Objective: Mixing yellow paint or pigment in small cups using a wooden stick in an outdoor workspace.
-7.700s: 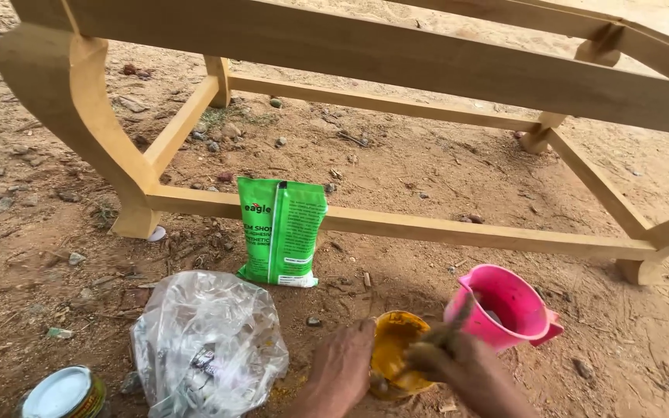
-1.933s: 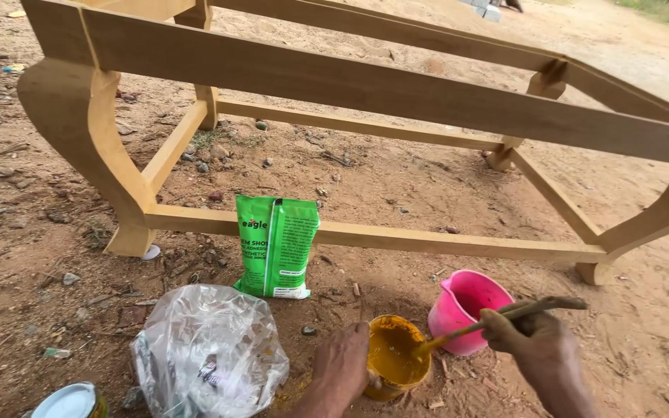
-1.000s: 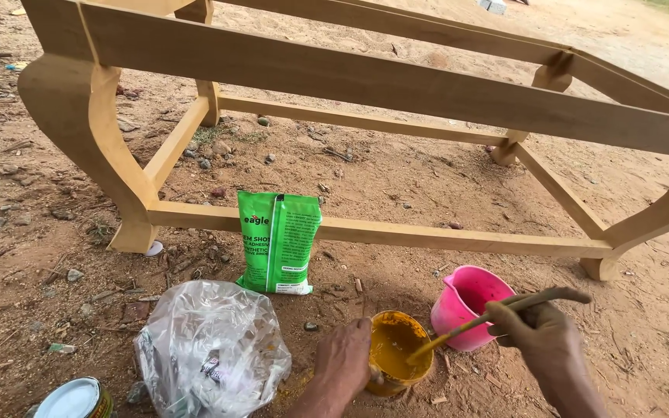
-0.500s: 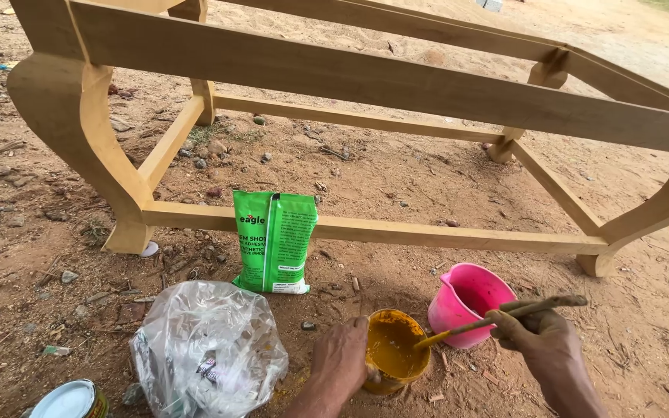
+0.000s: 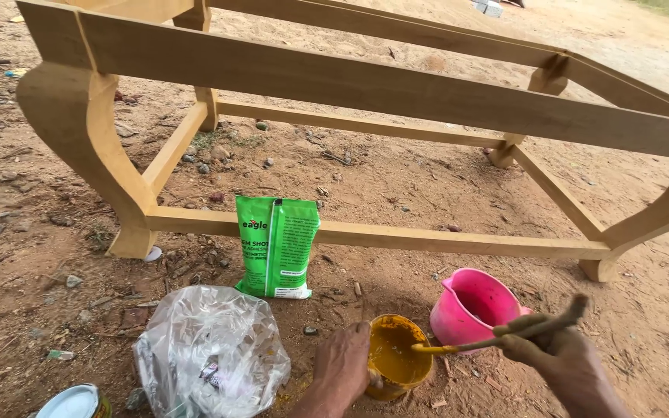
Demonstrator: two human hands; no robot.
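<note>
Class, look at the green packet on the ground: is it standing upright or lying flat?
Upright. The green packet stands on its bottom edge on the dirt, leaning against the wooden frame's lower rail behind it.

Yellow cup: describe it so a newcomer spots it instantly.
Start at the wooden frame on the dirt, then look below its near bottom rail. The yellow cup sits between the green pouch and pink jug, steadied by the left hand. Only it holds yellow paste with a stick dipped in.
</note>
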